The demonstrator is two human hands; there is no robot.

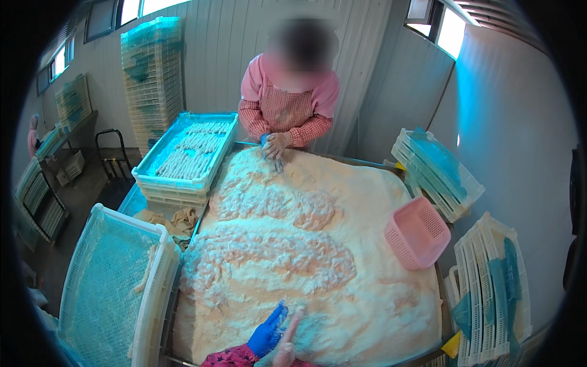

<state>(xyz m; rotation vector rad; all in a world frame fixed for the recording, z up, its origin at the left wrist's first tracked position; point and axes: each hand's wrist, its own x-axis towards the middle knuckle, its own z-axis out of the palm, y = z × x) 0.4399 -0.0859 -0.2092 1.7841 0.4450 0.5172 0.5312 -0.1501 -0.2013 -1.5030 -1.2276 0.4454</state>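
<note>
At the near edge of a flour-covered table point(391, 324), my left hand point(268, 332), in a blue glove dusted white, has its fingers stretched out, pointing away and to the right. Close against it, edge-on, is my right hand point(288, 341), pale with flour, its fingers straight. The palms face each other; whether a piece lies between them is hidden. Just beyond my hands spreads a heap of flour-coated pale lumps point(275, 257). A second heap point(275, 205) lies farther off.
Across the table a person point(286, 101) in a checked apron presses gloved hands together. Left stand a mesh-lined tray point(110, 287) with a few strips and a blue-lined tray point(139, 173) of floured strips. Right are a pink basket point(397, 249) and stacked white trays point(483, 306).
</note>
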